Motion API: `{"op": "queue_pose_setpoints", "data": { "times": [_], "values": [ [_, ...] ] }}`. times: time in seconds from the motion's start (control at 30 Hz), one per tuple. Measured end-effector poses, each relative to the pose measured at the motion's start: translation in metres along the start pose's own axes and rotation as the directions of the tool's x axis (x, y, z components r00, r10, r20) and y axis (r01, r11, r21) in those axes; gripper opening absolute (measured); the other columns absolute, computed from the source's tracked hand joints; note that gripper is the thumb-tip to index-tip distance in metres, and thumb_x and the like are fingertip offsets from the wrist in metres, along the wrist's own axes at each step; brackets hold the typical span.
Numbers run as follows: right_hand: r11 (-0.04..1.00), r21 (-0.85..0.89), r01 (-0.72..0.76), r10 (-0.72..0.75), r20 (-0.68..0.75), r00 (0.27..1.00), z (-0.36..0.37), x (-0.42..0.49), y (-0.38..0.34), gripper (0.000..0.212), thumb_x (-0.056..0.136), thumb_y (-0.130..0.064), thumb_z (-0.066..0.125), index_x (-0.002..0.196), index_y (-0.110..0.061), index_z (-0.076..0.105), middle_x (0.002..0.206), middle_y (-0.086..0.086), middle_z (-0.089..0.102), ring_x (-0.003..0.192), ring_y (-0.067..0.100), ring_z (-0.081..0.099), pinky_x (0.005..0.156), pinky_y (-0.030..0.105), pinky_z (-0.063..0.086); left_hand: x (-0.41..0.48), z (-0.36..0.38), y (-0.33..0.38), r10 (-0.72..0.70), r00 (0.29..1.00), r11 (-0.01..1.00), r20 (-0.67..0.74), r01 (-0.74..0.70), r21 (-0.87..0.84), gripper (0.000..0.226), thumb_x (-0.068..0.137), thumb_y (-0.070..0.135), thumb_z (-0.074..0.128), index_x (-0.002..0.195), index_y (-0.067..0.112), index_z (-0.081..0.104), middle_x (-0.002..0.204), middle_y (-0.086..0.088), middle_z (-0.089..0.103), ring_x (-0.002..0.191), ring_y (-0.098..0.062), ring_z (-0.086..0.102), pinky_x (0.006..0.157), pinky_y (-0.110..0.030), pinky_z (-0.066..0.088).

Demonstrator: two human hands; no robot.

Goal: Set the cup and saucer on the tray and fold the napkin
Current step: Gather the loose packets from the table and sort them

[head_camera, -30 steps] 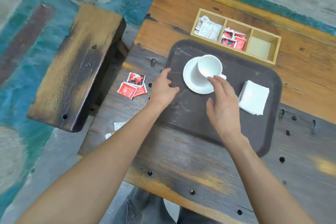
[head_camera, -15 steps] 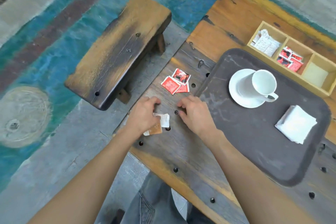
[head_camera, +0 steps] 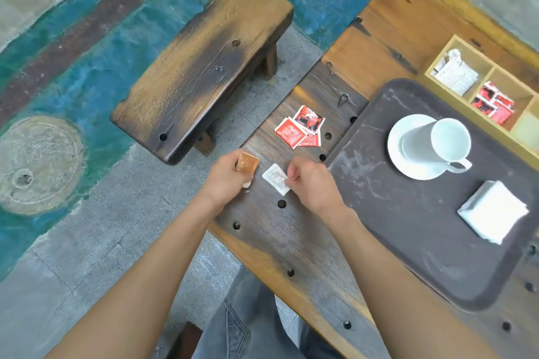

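Observation:
A white cup stands on a white saucer on the dark brown tray, handle toward me. A folded white napkin lies on the tray's right part. Left of the tray, my left hand pinches a small brown packet lifted off the table. My right hand pinches a small white packet at the table's left edge.
Three red packets lie on the wooden table beyond my hands. A wooden compartment box with white and red packets sits behind the tray. A low wooden bench stands left of the table on the painted floor.
Both hands left the cup and tray and moved left to the table edge. The left hand picked up the brown packet, the right took hold of the white one. View shifted left.

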State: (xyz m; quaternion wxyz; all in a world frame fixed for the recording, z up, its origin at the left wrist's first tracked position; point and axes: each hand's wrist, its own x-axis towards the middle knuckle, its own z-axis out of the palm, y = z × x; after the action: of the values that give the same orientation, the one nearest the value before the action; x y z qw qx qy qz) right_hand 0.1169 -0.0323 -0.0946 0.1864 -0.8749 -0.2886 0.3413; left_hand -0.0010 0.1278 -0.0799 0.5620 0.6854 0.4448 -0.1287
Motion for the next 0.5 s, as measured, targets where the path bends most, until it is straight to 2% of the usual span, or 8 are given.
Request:
{"op": "queue_pose_setpoints", "data": {
  "times": [0.1, 0.17, 0.2, 0.27, 0.33, 0.4, 0.43, 0.5],
  "values": [
    [0.902, 0.41, -0.135, 0.171, -0.051, 0.984, -0.02, -0.001, 0.001, 0.024, 0.086, -0.01, 0.076, 0.077, -0.024, 0.059, 0.076, 0.0, 0.073, 0.075, 0.016, 0.071, 0.069, 0.024, 0.051, 0.005, 0.003, 0.013, -0.132, 0.991, 0.943, 0.036, 0.137, -0.302, 0.036, 0.084, -0.017, 0.06, 0.113, 0.003, 0.064, 0.115, -0.026, 0.071, 0.104, -0.042, 0.072, 0.083, -0.042, 0.053],
    [0.776, 0.62, -0.118, 0.174, -0.03, 0.984, -0.028, -0.001, -0.003, 0.022, 0.086, -0.009, 0.078, 0.08, -0.021, 0.061, 0.074, -0.001, 0.076, 0.07, 0.01, 0.073, 0.063, 0.016, 0.05, 0.009, 0.01, 0.019, -0.143, 0.987, 0.899, 0.076, 0.162, -0.406, 0.038, 0.084, -0.011, 0.064, 0.121, 0.001, 0.063, 0.117, -0.023, 0.073, 0.106, -0.039, 0.072, 0.09, -0.044, 0.055],
    [0.753, 0.65, -0.103, 0.151, -0.019, 0.988, -0.029, 0.0, -0.006, 0.02, 0.086, -0.009, 0.079, 0.081, -0.019, 0.062, 0.074, -0.001, 0.076, 0.068, 0.009, 0.073, 0.062, 0.015, 0.05, 0.011, 0.016, 0.022, -0.134, 0.984, 0.867, 0.12, 0.175, -0.466, 0.036, 0.087, 0.0, 0.067, 0.123, 0.002, 0.065, 0.116, -0.021, 0.074, 0.105, -0.036, 0.071, 0.093, -0.045, 0.055],
    [0.805, 0.589, -0.073, 0.119, -0.041, 0.992, -0.026, 0.001, -0.009, 0.021, 0.086, -0.012, 0.079, 0.079, -0.019, 0.06, 0.075, 0.003, 0.077, 0.069, 0.011, 0.074, 0.067, 0.021, 0.054, 0.012, 0.026, 0.027, -0.121, 0.974, 0.811, 0.191, 0.208, -0.547, 0.039, 0.093, 0.024, 0.07, 0.126, 0.003, 0.066, 0.116, -0.017, 0.076, 0.103, -0.031, 0.07, 0.096, -0.046, 0.056],
    [0.887, 0.459, -0.045, 0.108, -0.111, 0.988, -0.02, 0.003, -0.009, 0.025, 0.086, -0.015, 0.079, 0.075, -0.02, 0.058, 0.073, 0.002, 0.075, 0.069, 0.014, 0.072, 0.073, 0.026, 0.057, 0.014, 0.032, 0.028, -0.127, 0.977, 0.798, 0.17, 0.202, -0.568, 0.051, 0.09, 0.041, 0.073, 0.123, 0.004, 0.069, 0.114, -0.016, 0.077, 0.102, -0.03, 0.073, 0.094, -0.046, 0.058],
    [0.915, 0.402, -0.025, 0.094, -0.154, 0.984, -0.018, 0.005, -0.006, 0.022, 0.086, -0.016, 0.078, 0.077, -0.02, 0.059, 0.072, -0.004, 0.068, 0.064, 0.006, 0.064, 0.071, 0.023, 0.055, 0.014, 0.034, 0.029, -0.122, 0.982, 0.807, 0.141, 0.181, -0.562, 0.053, 0.086, 0.05, 0.074, 0.118, 0.009, 0.073, 0.109, -0.013, 0.079, 0.099, -0.026, 0.075, 0.091, -0.044, 0.061],
    [0.921, 0.39, -0.009, 0.072, -0.149, 0.986, -0.018, 0.006, -0.004, 0.019, 0.087, -0.016, 0.078, 0.08, -0.02, 0.061, 0.071, -0.007, 0.065, 0.061, 0.001, 0.06, 0.069, 0.018, 0.053, 0.013, 0.035, 0.029, -0.12, 0.983, 0.821, 0.136, 0.176, -0.543, 0.05, 0.086, 0.049, 0.075, 0.117, 0.009, 0.074, 0.107, -0.012, 0.08, 0.097, -0.026, 0.075, 0.088, -0.043, 0.061],
    [0.933, 0.356, 0.056, -0.022, -0.099, 0.995, -0.019, 0.007, 0.0, 0.012, 0.088, -0.019, 0.077, 0.083, -0.019, 0.066, 0.071, -0.011, 0.063, 0.061, -0.003, 0.057, 0.066, 0.009, 0.048, 0.014, 0.037, 0.028, -0.111, 0.99, 0.869, 0.09, 0.14, -0.475, 0.035, 0.09, 0.026, 0.076, 0.117, 0.005, 0.071, 0.103, -0.014, 0.078, 0.094, -0.029, 0.073, 0.083, -0.043, 0.06]
  ]
}}
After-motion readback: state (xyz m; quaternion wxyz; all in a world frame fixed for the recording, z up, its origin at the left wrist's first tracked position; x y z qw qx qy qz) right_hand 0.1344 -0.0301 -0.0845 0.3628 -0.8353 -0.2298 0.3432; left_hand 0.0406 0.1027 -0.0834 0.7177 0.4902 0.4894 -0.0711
